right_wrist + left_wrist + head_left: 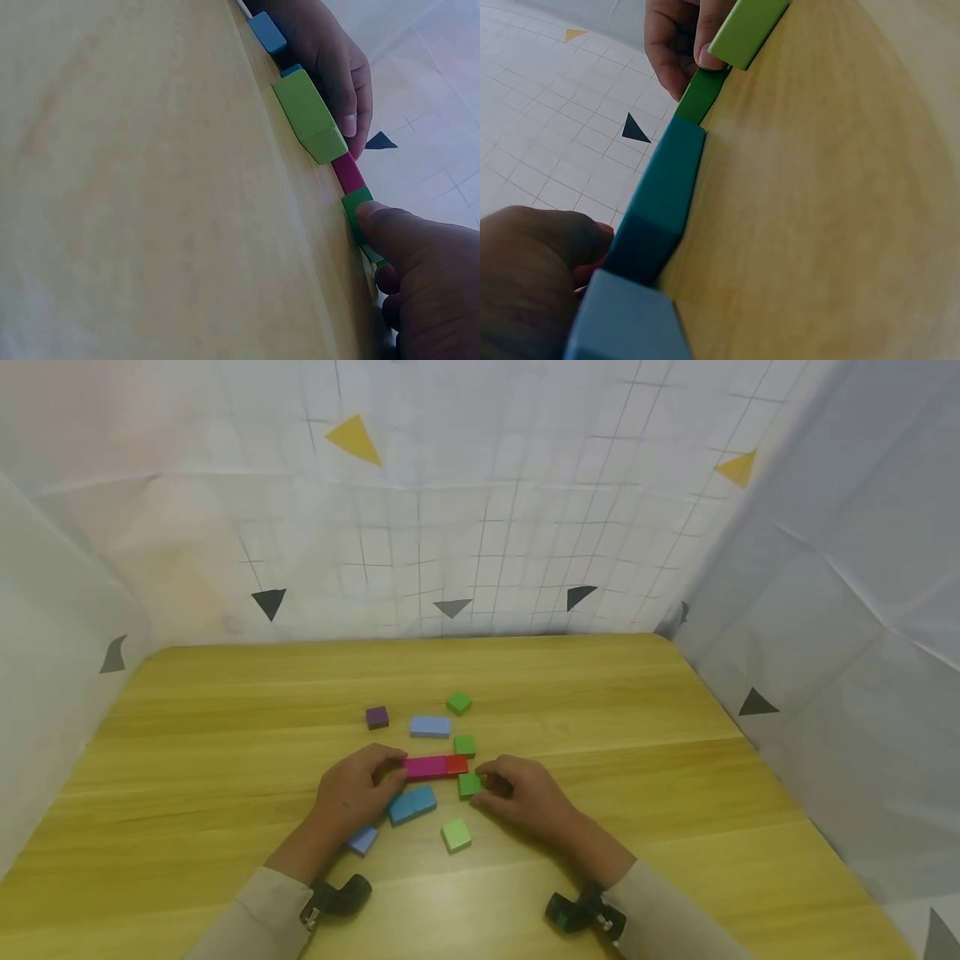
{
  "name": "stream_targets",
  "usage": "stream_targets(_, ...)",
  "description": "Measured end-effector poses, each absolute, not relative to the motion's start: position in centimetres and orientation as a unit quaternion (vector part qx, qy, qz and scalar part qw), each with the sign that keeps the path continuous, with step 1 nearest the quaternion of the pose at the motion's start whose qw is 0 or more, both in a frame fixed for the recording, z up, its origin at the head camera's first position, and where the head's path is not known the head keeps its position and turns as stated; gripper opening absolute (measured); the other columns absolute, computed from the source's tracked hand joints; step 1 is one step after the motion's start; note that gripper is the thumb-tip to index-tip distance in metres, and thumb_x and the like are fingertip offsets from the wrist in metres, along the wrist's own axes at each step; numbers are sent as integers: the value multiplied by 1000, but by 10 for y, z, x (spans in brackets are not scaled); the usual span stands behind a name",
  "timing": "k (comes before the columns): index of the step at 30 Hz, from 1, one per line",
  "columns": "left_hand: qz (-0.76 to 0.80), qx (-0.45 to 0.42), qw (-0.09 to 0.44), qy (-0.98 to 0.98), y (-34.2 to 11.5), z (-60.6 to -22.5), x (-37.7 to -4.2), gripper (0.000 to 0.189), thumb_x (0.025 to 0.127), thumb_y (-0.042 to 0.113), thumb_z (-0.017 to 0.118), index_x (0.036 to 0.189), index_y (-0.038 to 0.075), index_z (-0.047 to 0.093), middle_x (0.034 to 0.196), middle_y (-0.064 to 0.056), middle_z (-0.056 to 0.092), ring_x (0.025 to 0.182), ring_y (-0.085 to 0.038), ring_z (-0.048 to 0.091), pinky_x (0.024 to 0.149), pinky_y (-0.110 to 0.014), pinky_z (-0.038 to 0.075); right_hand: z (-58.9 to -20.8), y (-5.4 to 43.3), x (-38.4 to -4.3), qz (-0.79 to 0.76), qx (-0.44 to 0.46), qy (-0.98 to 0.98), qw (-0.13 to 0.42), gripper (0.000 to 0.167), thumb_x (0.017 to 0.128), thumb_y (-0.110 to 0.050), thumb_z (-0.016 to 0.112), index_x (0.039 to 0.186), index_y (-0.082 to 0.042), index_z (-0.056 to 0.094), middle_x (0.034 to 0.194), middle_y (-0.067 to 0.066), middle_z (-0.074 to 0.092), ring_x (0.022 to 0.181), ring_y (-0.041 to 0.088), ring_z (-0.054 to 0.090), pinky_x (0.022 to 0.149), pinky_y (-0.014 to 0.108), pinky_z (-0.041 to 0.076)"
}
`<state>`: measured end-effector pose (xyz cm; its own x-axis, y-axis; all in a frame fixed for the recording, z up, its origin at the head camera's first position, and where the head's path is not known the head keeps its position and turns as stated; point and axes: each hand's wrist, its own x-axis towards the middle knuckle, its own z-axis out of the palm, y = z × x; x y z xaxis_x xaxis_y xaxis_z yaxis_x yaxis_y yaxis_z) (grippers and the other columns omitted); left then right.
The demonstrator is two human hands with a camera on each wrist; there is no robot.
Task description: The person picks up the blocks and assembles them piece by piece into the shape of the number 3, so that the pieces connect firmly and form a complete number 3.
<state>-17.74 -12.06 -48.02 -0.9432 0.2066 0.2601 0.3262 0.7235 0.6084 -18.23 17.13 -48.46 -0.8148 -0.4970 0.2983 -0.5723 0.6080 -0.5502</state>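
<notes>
my left hand (354, 789) pinches the left end of the magenta block (426, 767), finger and thumb parted only by its width, i think to keep it from sliding. its long axis runs sideways from that pinch, with the red block (457, 765) at its other end, toward my right hand (528, 795). there, finger and thumb nip the nearer green block (468, 786), probably to square it beside the red; whether those two touch, i can't tell. the blue block (412, 806) slants just on my side of the left pinch.
</notes>
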Motion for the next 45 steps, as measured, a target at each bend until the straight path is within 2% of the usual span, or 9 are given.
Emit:
stream_targets(12,-340,-141,86,-926,-120,-483,-178,27,92,31,71,118,22,71,108,8,71,82,-11,56,76,-34,48,-485,172,-182,322,293,-899,52,34,85,-32,80,113,-15,71,88,-10,62,78,3,57,69,22,52)
stream_targets(19,-342,-141,90,-925,-120,-481,-177,26,92,31,71,117,22,71,102,9,70,75,-10,52,71,-32,45,-484,171,-181,325,290,-899,49,34,86,-33,79,114,-15,71,87,-12,61,77,3,56,68,21,51)
stream_targets(34,-343,-136,76,-926,-120,-481,-178,27,92,31,71,118,21,71,107,7,71,81,-11,56,76,-34,47,-486,171,-181,319,287,-902,50,36,87,-34,78,117,-15,70,86,-13,60,76,3,55,67,22,50)
stream_targets(45,-343,-137,79,-926,-120,-480,-177,27,92,29,72,118,21,71,105,7,70,78,-12,54,74,-34,47,-482,173,-179,331,306,-891,54,42,87,-28,78,123,-9,68,90,-7,63,81,6,58,72,23,53)
